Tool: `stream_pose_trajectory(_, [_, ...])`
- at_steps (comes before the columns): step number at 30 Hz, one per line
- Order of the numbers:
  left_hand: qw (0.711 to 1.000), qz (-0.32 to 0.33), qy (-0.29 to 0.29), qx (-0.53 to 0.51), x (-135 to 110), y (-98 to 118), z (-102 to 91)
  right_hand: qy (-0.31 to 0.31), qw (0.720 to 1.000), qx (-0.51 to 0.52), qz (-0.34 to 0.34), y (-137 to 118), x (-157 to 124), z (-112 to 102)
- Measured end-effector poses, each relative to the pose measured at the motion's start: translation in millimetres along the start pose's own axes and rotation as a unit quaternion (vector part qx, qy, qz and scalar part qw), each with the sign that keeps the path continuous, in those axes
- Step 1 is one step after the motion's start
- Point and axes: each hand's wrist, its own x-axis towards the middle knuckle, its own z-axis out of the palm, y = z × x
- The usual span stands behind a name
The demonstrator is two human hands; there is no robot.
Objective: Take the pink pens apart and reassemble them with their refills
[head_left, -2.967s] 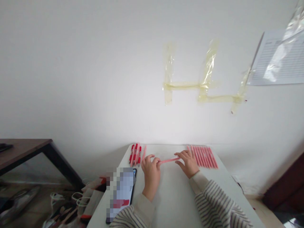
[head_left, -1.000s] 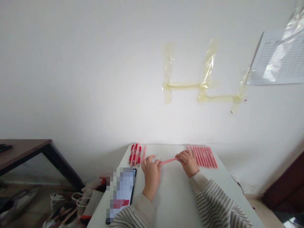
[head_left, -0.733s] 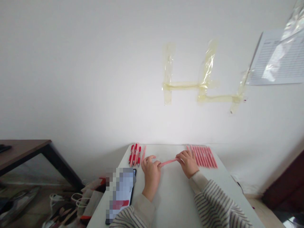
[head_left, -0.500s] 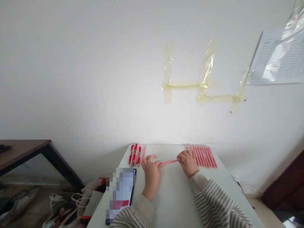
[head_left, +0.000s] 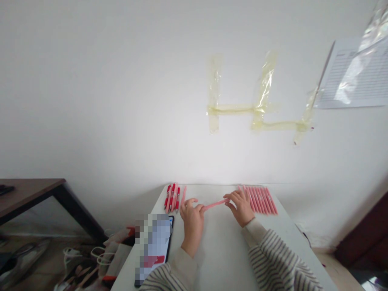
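A slim pink pen (head_left: 214, 204) slants across the near middle of the table, raised at its right end. My left hand (head_left: 192, 220) is closed on the left end between thumb and forefinger, its other fingers curled loosely. Thumb and fingers of my right hand (head_left: 241, 207) are around the right end, in a loose pinch. Just beyond my left hand lies a single pink pen (head_left: 183, 195). Left of it is a bunch of red and pink pens (head_left: 172, 198). A neat row of pink pens (head_left: 261, 200) lies beside my right hand, partly hidden by it.
The white table (head_left: 222, 250) stands against the wall. A phone (head_left: 156, 248), partly pixelated, lies on its left side. Bags and cords (head_left: 100, 258) crowd the floor at the left, below a brown desk (head_left: 30, 194). Yellowish tape (head_left: 236, 109) and a paper sheet (head_left: 348, 76) are on the wall.
My right thumb and forefinger have spread a little at the pen's right end, and that end has risen slightly. My left hand has shifted slightly left.
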Motion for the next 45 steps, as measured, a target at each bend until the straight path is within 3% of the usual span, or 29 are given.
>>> stream_pose_trajectory(11, [0.999,0.015,-0.005,-0.034,1,-3,3.9,-0.031,0.999,-0.003,0.027,10,-1,5])
stream_pose_trajectory(17, [0.999,0.014,-0.003,-0.029,0,-5,7.1,-0.044,0.999,-0.006,0.010,14,-1,6])
stream_pose_trajectory(28, [1.000,0.023,0.004,-0.020,0,-9,8.5,0.009,0.997,-0.081,-0.013,20,-2,11])
stream_pose_trajectory(37, [0.998,0.024,0.041,-0.030,-1,-8,13.1,0.001,0.999,-0.051,-0.017,19,-3,6])
stream_pose_trajectory(45, [0.999,0.007,0.009,-0.046,-1,-3,7.6,0.016,0.998,-0.059,-0.015,18,-1,5])
